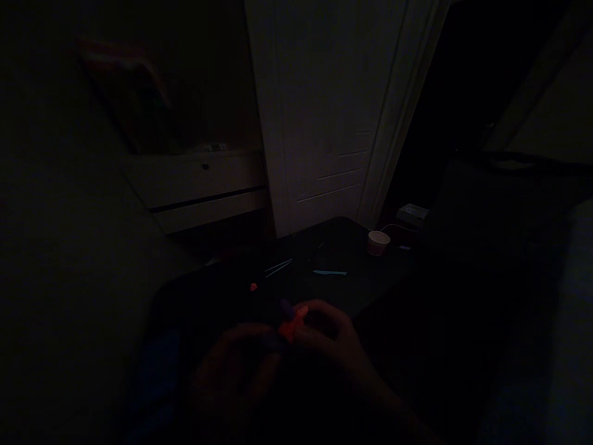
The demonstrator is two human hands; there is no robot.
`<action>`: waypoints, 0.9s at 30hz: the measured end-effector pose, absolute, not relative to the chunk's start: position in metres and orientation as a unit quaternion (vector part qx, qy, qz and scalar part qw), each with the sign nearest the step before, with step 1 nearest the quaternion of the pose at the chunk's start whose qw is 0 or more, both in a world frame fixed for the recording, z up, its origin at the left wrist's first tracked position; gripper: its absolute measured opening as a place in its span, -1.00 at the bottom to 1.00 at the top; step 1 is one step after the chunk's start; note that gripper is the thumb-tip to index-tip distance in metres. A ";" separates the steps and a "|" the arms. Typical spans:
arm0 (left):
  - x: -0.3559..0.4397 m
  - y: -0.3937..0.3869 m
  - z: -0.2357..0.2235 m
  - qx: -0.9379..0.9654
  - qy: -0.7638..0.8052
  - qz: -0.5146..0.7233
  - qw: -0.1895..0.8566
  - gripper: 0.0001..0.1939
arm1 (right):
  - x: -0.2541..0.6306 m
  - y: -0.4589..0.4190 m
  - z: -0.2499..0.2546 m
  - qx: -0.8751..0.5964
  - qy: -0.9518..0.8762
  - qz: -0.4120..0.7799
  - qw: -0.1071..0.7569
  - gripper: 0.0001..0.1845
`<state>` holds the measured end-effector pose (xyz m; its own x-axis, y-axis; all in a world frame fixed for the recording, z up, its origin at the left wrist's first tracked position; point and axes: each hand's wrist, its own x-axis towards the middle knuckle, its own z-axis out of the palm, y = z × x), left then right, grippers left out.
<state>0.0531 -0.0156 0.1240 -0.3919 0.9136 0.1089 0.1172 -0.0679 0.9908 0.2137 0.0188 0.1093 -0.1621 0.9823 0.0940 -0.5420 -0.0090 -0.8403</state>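
The room is very dark. My right hand (331,330) pinches a bright orange-red piece (291,326) that looks like modelling clay. A purple piece (287,308) sticks up against its upper side; whether the two are joined I cannot tell. From the left, my left hand (236,361) has its thumb and fingers closed around a dark purple-blue piece (272,340), right beside the orange-red one. Deep shadow hides most of the left fingers. Beyond the hands, a small orange-red lump (253,287) lies on the dark table (352,293).
Two thin light sticks or a pair of tweezers (278,267) lie behind the lump. To their right are a thin dark tool (316,251) and a light-blue knife-shaped tool (330,272). A paper cup (378,243) stands at the back right. Behind are a white door (324,111) and drawers (204,179).
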 end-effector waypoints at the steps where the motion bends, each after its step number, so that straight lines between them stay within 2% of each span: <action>1: 0.053 -0.015 0.124 0.427 0.589 0.587 0.355 -0.72 | 0.213 0.018 0.109 -0.278 -0.390 0.657 0.582 -0.75; 10: 0.039 -0.002 0.115 0.394 0.535 0.532 0.525 -0.74 | 0.210 0.014 0.114 -0.272 -0.348 0.689 0.575 -0.68; 12: 0.035 0.001 0.110 0.395 0.525 0.535 0.532 -0.77 | 0.210 0.013 0.116 -0.269 -0.342 0.681 0.589 -0.69; 15: 0.031 0.001 0.104 0.383 0.528 0.551 0.520 -0.76 | 0.210 0.006 0.122 -0.313 -0.403 0.597 0.619 -0.74; 20: 0.032 0.002 0.108 0.328 0.561 0.566 0.508 -0.55 | 0.207 -0.004 0.129 -0.374 -0.503 0.468 0.623 -0.80; 24: 0.036 0.001 0.118 0.319 0.573 0.576 0.488 -0.61 | 0.207 -0.004 0.127 -0.368 -0.531 0.416 0.640 -0.82; 27: 0.038 0.001 0.121 0.339 0.570 0.534 0.525 -0.59 | 0.209 -0.003 0.123 -0.366 -0.549 0.383 0.647 -0.81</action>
